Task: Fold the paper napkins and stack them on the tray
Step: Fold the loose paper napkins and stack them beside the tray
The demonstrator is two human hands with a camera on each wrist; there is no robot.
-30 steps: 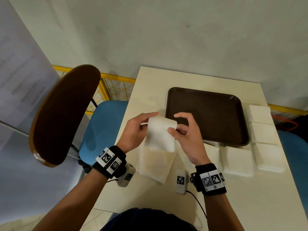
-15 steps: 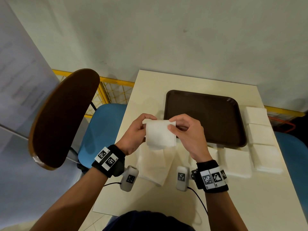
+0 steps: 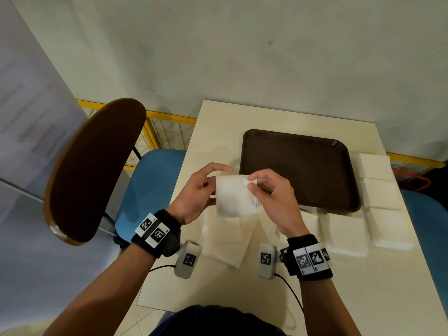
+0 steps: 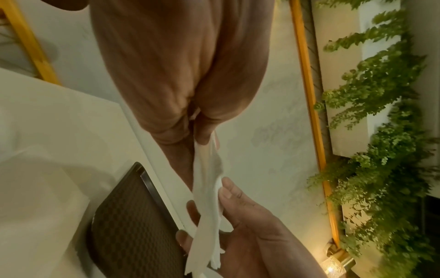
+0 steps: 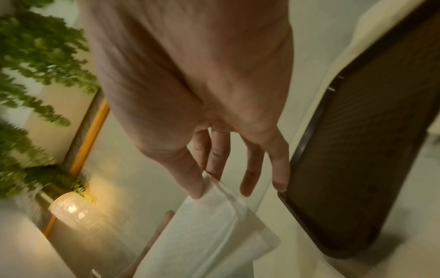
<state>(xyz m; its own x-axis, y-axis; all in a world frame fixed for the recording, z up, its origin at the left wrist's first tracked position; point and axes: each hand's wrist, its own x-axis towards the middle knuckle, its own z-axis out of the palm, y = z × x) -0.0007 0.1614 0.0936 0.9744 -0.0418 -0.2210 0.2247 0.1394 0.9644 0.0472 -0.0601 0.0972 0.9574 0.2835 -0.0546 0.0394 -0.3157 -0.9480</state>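
Note:
A white paper napkin (image 3: 234,196), folded over, hangs in the air above the table's near left part. My left hand (image 3: 197,191) pinches its left edge, and my right hand (image 3: 271,195) pinches its top right corner between thumb and forefinger. The left wrist view shows the napkin (image 4: 208,199) edge-on between both hands. In the right wrist view the napkin (image 5: 207,231) hangs under my thumb. The dark brown tray (image 3: 300,168) lies just beyond my hands, with nothing on it. More unfolded napkins (image 3: 225,238) lie on the table under my hands.
Several white napkins (image 3: 378,185) lie in a row along the table's right edge, and others (image 3: 344,236) lie in front of the tray. A chair with a brown back (image 3: 89,170) and blue seat (image 3: 148,187) stands left of the table. A yellow rail (image 3: 167,117) runs behind.
Both hands have brought the napkin's halves together and now hold it squarer and flatter, slightly lower and closer to me. The view has tilted down a little.

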